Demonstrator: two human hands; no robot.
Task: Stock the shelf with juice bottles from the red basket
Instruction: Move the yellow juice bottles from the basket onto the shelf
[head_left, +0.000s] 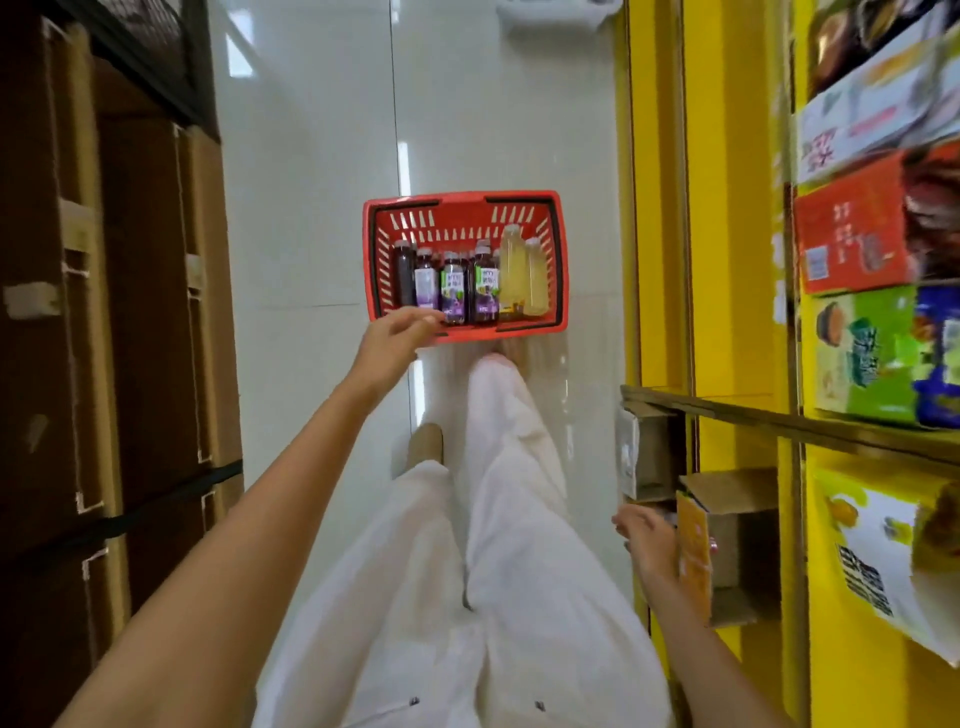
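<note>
A red basket (550, 327) sits on the white floor ahead of my feet. Inside stand several dark purple juice bottles (453, 291) in a row and two pale yellow juice bottles (514, 270) at their right. My left hand (397, 338) reaches over the basket's near rim, fingers curled by the purple bottles; whether it touches one is unclear. My right hand (649, 540) is low at the right, fingers around an orange carton (693, 556) at the edge of the yellow shelf (737, 312).
Stacked brown cardboard boxes (104, 312) line the left side of the narrow aisle. The yellow shelf holds coloured packages (878, 353) on a wooden board (779, 421), with open cardboard cases (737, 540) below. My white trouser legs (493, 519) fill the middle.
</note>
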